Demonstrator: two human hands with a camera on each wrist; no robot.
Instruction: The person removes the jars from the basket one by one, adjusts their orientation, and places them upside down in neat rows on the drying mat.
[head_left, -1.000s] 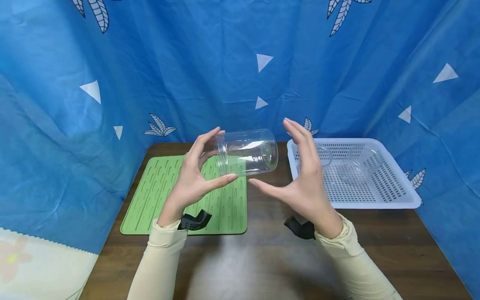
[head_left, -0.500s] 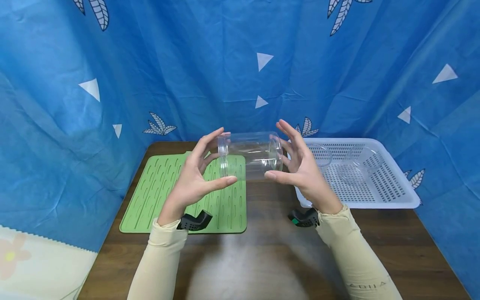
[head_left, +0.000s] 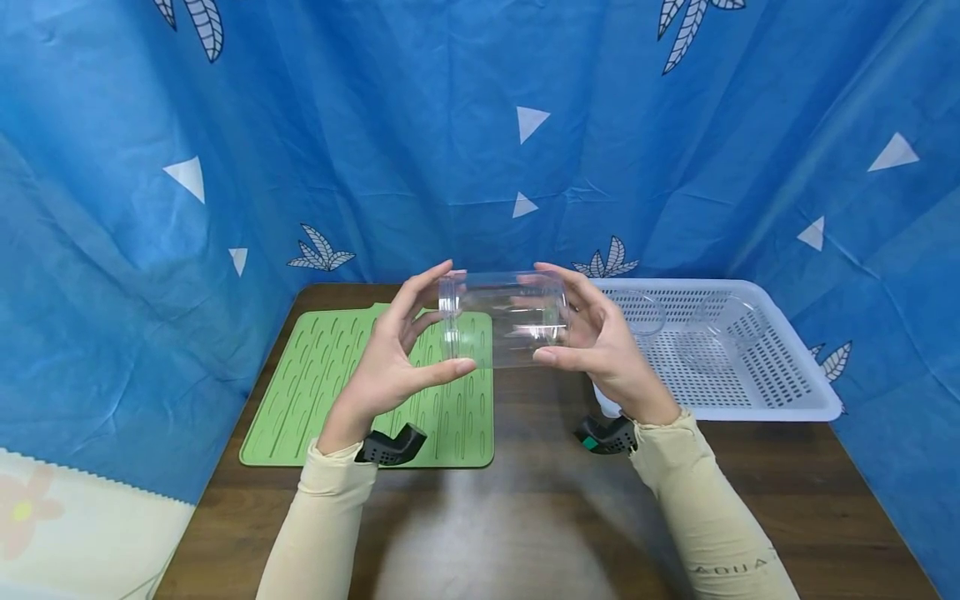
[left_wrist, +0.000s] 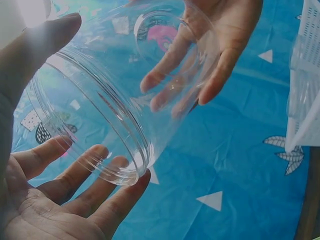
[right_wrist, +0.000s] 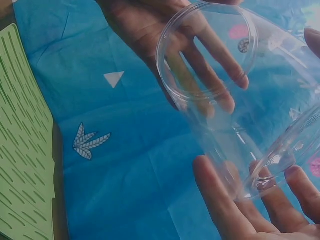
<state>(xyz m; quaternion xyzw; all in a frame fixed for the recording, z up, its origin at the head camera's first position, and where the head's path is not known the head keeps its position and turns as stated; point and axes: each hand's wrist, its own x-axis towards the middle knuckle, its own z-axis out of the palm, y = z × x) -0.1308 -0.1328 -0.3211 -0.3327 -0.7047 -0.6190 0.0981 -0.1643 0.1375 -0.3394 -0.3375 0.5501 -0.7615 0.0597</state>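
A clear jar [head_left: 506, 321] lies sideways in the air between both hands, its threaded mouth to the left and its base to the right. My left hand [head_left: 393, 350] grips the mouth end, thumb below in the head view and fingers behind. At the base end my right hand [head_left: 603, 342] holds it the same way. The left wrist view shows the ridged rim of the jar [left_wrist: 95, 115] resting on the left fingertips. In the right wrist view, right fingers curve under the base of the jar [right_wrist: 280, 160]. No lid shows on the mouth.
Below and left lies a green ribbed mat [head_left: 300, 392] on the wooden table [head_left: 480, 533]. A white perforated basket [head_left: 750, 412] stands at the right with clear round containers [head_left: 723, 321] inside. A blue patterned curtain [head_left: 480, 142] hangs behind the table.
The right hand has come in from the right and closed round the jar's base, where before it was apart. The jar has shifted slightly right and down and turned more level.
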